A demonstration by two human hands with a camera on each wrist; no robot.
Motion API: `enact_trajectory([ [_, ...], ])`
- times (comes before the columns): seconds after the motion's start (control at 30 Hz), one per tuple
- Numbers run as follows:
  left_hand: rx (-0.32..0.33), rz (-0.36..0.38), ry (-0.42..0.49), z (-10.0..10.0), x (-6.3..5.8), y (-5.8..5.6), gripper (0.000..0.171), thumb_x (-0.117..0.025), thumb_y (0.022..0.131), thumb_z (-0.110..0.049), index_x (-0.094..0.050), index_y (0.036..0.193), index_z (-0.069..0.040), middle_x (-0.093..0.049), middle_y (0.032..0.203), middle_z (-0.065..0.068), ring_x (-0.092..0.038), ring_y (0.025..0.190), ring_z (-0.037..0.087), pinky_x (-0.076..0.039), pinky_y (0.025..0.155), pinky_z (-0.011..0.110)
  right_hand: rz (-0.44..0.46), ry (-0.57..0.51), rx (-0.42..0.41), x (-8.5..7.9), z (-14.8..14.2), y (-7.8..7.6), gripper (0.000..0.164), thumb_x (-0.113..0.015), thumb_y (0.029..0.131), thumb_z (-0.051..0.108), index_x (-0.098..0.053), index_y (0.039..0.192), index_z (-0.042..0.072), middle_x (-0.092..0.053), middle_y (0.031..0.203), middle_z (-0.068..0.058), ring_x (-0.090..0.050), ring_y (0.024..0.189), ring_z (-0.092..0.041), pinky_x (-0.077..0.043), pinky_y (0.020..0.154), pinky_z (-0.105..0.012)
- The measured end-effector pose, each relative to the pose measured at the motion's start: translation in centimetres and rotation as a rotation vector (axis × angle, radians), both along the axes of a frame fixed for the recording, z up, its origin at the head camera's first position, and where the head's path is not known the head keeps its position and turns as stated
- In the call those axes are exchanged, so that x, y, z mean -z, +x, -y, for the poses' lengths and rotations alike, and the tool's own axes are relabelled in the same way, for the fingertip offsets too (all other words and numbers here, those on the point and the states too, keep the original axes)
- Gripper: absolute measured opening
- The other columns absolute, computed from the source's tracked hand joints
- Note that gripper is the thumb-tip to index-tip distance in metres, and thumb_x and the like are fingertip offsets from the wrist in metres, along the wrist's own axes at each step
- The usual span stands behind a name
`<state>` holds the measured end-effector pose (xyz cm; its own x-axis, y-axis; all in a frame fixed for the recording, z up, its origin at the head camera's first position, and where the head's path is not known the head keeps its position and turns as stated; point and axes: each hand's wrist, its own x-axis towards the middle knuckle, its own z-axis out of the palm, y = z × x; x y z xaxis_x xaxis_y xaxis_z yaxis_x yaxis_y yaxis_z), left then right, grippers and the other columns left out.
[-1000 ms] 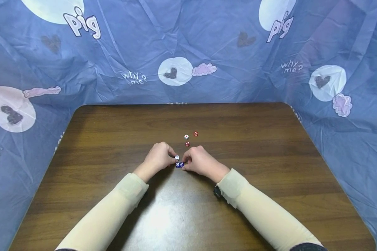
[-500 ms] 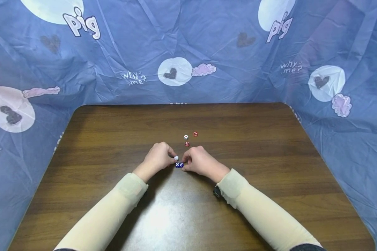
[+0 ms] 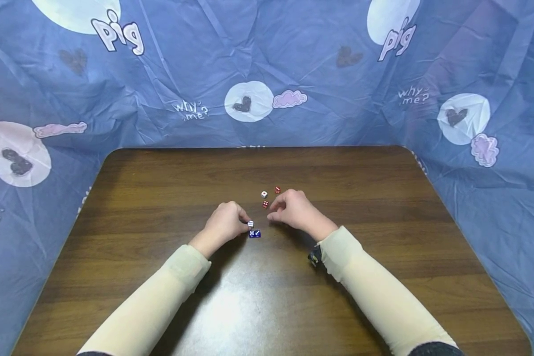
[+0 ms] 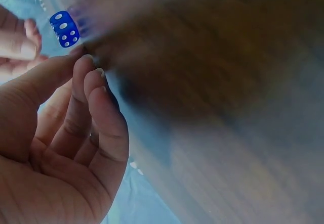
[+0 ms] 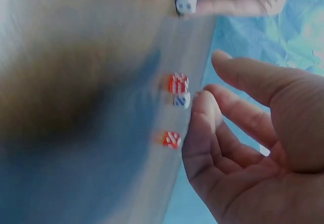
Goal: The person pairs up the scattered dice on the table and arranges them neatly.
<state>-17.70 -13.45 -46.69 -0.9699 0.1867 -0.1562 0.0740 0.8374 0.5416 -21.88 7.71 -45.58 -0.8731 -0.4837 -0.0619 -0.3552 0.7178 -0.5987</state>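
Note:
My left hand [image 3: 222, 223] pinches a white die [image 3: 250, 224] between thumb and finger. Just below that die, two blue dice [image 3: 255, 234] sit side by side on the table. In the left wrist view a blue die [image 4: 65, 29] shows past the left fingertips, while the white die is hidden there. My right hand [image 3: 297, 211] holds nothing, its thumb and fingers apart. It hovers beside a red die [image 3: 265, 204]; behind that lie a white die [image 3: 264, 194] and a second red die [image 3: 278, 190]. All three also appear by the right fingertips [image 5: 200, 102] in the right wrist view.
The brown wooden table [image 3: 169, 178] has rounded far corners. A blue printed cloth [image 3: 267, 54] hangs behind it and along both sides. Light glares off the tabletop between the forearms. A dark band with a device [image 3: 314, 255] sits at the right wrist.
My right hand has left the blue dice and moved away and to the right, toward the red and white dice. My left hand and the dice have stayed in place.

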Motion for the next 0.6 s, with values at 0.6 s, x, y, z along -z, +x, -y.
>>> enact_trajectory([
  [0.6,0.005,0.019,0.030,0.1,0.1,-0.2,0.011,-0.085,0.082,-0.016,-0.084,0.093,-0.016,-0.065,0.058,-0.011,-0.062,0.056,0.010,-0.052,0.062,0.032,-0.035,-0.045,0.211,0.8,1.8,-4.4,0.026,-0.084,0.085,0.028,-0.080,0.100,0.007,-0.076,0.093,-0.003,-0.069,0.091,-0.021,-0.054,0.083,-0.036],
])
